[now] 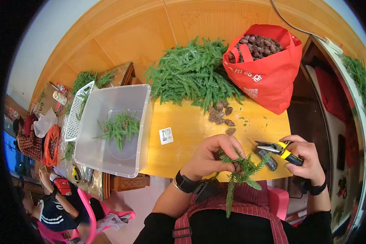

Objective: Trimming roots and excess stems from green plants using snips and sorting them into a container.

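My left hand (214, 157) pinches a green artificial fir sprig (248, 177) above my lap at the table's near edge. A brown pine cone (239, 167) sits among its needles, partly covered by my fingers. In my right hand (308, 157) is a pair of pliers (288, 154) with yellow and black handles. Its jaws point left toward the sprig, apart from it, and look parted. Under the jaws lies a dark, narrow bundle (269, 162), perhaps cut wire. Several loose pine cones (219, 115) rest farther back on the yellow table (183, 152).
A large heap of green sprigs (191, 73) covers the table's back, beside a red bag (268, 81) full of pine cones. Left stands a clear plastic bin (145, 134) holding sprigs with cones (124, 127). Beyond it, a person sits on a pink chair (87, 211).
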The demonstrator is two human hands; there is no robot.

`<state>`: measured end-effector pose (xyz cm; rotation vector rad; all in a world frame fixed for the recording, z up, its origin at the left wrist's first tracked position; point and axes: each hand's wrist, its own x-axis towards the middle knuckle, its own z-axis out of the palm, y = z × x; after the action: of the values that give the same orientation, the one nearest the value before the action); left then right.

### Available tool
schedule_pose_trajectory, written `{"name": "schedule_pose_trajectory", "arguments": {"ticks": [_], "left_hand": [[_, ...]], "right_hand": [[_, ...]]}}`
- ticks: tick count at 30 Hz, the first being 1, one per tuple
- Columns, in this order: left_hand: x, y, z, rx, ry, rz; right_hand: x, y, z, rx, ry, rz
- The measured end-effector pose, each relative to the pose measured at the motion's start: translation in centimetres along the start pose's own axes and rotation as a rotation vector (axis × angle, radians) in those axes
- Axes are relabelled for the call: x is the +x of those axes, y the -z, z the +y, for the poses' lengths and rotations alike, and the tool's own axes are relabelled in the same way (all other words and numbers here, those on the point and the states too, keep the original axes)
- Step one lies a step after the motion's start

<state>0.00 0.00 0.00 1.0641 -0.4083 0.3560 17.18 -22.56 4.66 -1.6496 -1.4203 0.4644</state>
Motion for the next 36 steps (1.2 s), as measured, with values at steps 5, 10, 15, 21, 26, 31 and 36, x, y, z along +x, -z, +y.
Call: {"name": "schedule_pose_trajectory", "arguments": {"ticks": [5, 10, 15, 21, 26, 31, 36], "left_hand": [[-0.4, -0.3, -0.6, -0.16, -0.014, 0.004], [-0.5, -0.5, -0.7, -0.212, 0.027, 0.026], [-0.6, -0.2, -0.7, -0.167, 0.041, 0.051], [-0.4, -0.1, 0.6, -0.008, 0.086, 0.088], [-0.1, -0.5, 1.4, 0.21, 0.065, 0.118], [0.6, -1.7, 2.2, 0.724, -0.085, 0.187], [0.8, -2.4, 2.2, 1.465, -0.405, 0.147]], "right_hand": [[1.1, -0.6, -0.8, -0.081, 0.159, 0.0], [1.9, -1.1, -1.5, -0.13, 0.212, 0.003], [2.2, -1.3, -1.7, -0.155, 0.236, 0.015], [2.0, -1.2, -0.8, -0.203, 0.247, 0.049], [1.9, -0.9, 0.1, -0.256, 0.304, 0.059], [1.8, -1.3, 0.3, -0.301, 0.275, 0.111], [1.8, -2.0, 0.0, -0.324, 0.19, 0.167]]}}
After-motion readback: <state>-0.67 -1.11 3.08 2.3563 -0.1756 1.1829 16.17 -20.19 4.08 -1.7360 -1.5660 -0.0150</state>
